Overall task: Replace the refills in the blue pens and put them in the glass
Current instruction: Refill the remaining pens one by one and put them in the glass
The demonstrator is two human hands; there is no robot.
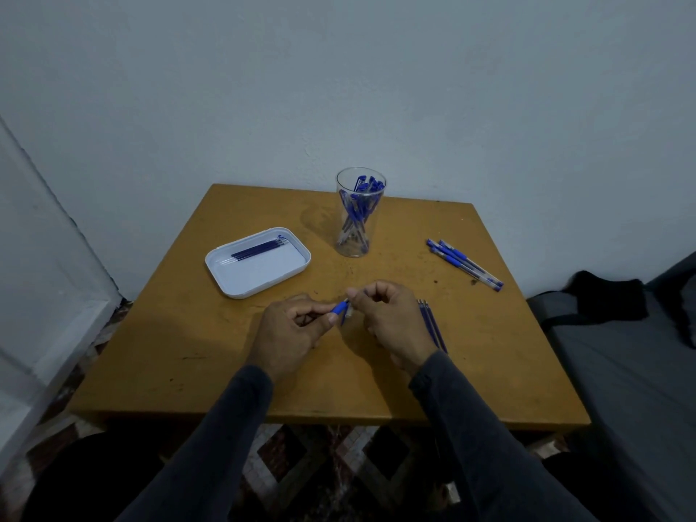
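Over the middle of the table my left hand (292, 329) grips a blue pen (340, 307) by its blue grip section. My right hand (388, 318) pinches the pen's tip end just beside it. A clear glass (359, 212) at the back holds several blue pens. A few more blue pens (464, 263) lie at the right. Loose refills (433, 325) lie on the table beside my right wrist, partly hidden by it. A white tray (226, 280) on the left holds several dark refills (260, 250).
The wooden table (188, 333) stands against a pale wall. A grey cushion with a black cloth (606, 295) lies off the right edge. A patterned floor shows below the front edge.
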